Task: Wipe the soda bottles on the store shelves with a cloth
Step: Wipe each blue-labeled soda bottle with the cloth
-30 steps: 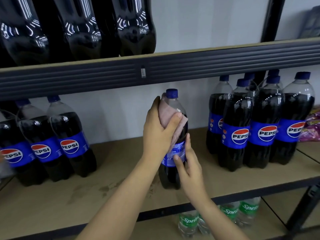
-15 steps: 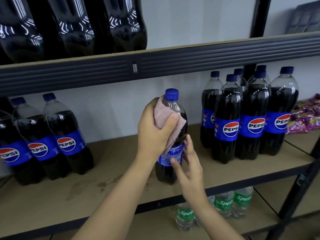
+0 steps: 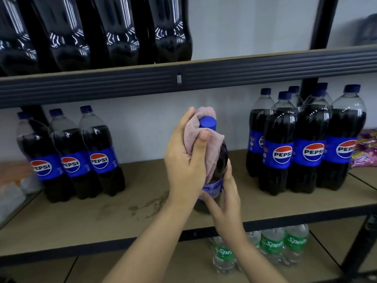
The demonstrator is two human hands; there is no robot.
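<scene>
On the middle shelf [image 3: 61,223], three Pepsi bottles [image 3: 71,158] stood at far left, well apart from my work. My left hand [image 3: 185,160] clutched the pink cloth [image 3: 204,127] round the neck of the single Pepsi bottle [image 3: 221,160], just under its blue cap [image 3: 207,121]. Bottle axis upright, directly ahead of both hands. My right hand [image 3: 226,203] gripped its label band. Bare board either side; a Pepsi cluster [image 3: 306,152] stood clear to the right.
</scene>
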